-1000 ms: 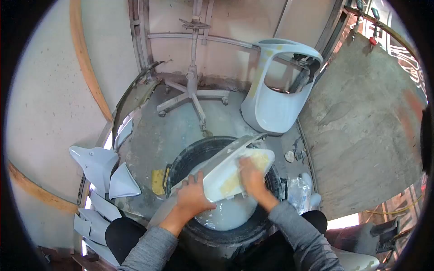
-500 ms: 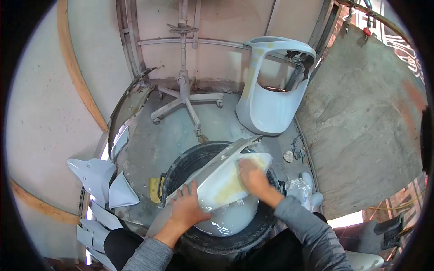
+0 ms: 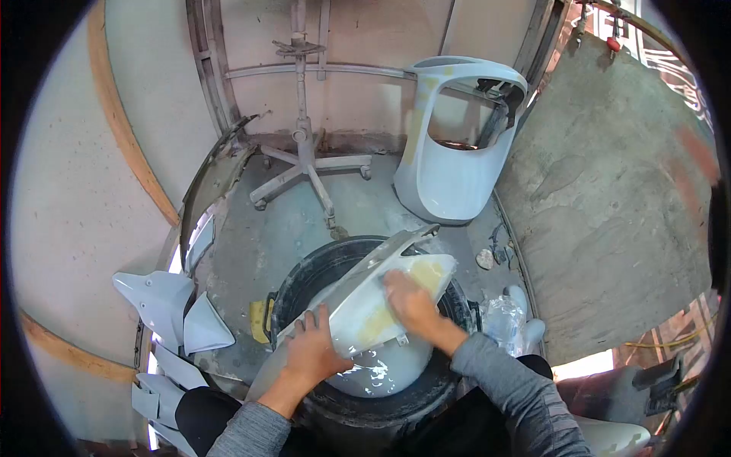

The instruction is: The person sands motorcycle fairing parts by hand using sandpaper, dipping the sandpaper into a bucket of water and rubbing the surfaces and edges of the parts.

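Note:
A white plastic body panel (image 3: 352,324) with yellowish patches slants across a black tub (image 3: 285,283) of cloudy water (image 3: 392,365). My left hand (image 3: 311,352) grips the panel's lower left part, its fingers spread over the near end and edge. Pressed on the panel's upper face is my right hand (image 3: 411,303), slightly blurred, with the fingers bent together. Whatever lies under those fingers, if anything, is hidden.
A large white shell (image 3: 457,183) stands at the back right. Behind the tub is a wheeled metal stand (image 3: 304,156). White panels (image 3: 156,293) lie at left, near a yellow object (image 3: 260,320). A clear plastic bag (image 3: 502,320) is right of the tub.
My right hand has slid a little to the left along the panel's face. My left hand keeps its hold, and the whole view has shifted slightly.

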Tool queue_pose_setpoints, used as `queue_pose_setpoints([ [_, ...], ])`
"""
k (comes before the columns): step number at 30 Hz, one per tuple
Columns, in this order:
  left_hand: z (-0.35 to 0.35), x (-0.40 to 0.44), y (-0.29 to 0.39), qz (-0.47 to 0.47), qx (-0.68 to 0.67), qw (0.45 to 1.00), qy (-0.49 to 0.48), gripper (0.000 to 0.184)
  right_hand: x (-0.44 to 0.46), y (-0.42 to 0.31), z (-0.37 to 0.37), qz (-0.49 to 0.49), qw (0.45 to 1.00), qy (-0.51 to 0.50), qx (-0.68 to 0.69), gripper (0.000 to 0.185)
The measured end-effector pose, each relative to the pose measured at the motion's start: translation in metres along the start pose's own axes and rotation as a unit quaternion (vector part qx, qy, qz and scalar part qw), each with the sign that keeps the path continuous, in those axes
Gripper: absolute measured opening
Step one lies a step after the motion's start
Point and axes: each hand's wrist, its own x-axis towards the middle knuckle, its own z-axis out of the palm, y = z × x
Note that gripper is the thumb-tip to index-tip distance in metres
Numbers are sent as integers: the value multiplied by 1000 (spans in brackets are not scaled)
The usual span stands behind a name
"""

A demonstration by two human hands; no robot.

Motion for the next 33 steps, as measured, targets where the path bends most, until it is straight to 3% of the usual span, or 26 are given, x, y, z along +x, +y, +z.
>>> queue_pose_setpoints([
  [3, 1, -2, -1, 12, -5, 1000, 15, 128, -9, -1, 3, -41, 995, 54, 72, 24],
  [5, -2, -4, 4, 14, 31, 999, 43, 124, 13, 15, -13, 196, 976, -2, 94, 23],
  [7, -1, -2, 2, 10, 30, 999, 41, 123, 4, -1, -1, -4, 998, 53, 13, 25],
  [10, -2, -1, 2, 13, 22, 999, 27, 125, -1, -16, -12, -31, 995, 22, 95, 26],
  [11, -2, -2, 1, 14, 16, 1000, 15, 127, -3, 21, 6, -39, 998, 34, 17, 27],
  [13, 0, -2, 0, 11, 16, 1000, 17, 127, 16, 19, -5, 185, 981, 30, 46, 29],
  [14, 0, -1, 0, 11, 18, 1000, 17, 126, 16, 4, -9, 184, 981, 30, 48, 29],
  [16, 2, -3, 2, 10, 23, 1000, 18, 125, 8, -31, -17, -19, 993, -11, 117, 35],
  [17, 2, -1, 1, 10, 31, 999, 26, 125, 14, -22, -21, -20, 993, -9, 116, 35],
  [19, 5, -1, -3, 17, 18, 999, 33, 125, 22, 8, -26, 193, 971, -31, 140, 34],
  [21, 5, 0, -5, 26, 8, 999, 42, 126, 15, 6, -8, 200, 976, -2, 86, 32],
  [23, 7, -1, -3, 20, 26, 998, 46, 126, 6, -34, -14, -13, 996, -11, 85, 31],
  [25, 7, 0, -5, 30, 14, 998, 49, 127, 8, -9, -15, -34, 996, -5, 77, 32],
  [27, 9, -1, -6, 35, 3, 998, 54, 127, 22, 14, -16, 182, 980, 21, 83, 29],
  [29, 10, 0, -7, 33, 12, 998, 56, 127, 11, -5, -13, 182, 981, -23, 61, 27],
  [31, 5, -1, -4, 31, 14, 998, 50, 127, 2, -14, -16, -44, 994, -8, 96, 26],
  [33, 3, -3, -2, 26, 16, 998, 46, 127, 9, 8, -17, -59, 996, 14, 72, 23],
])
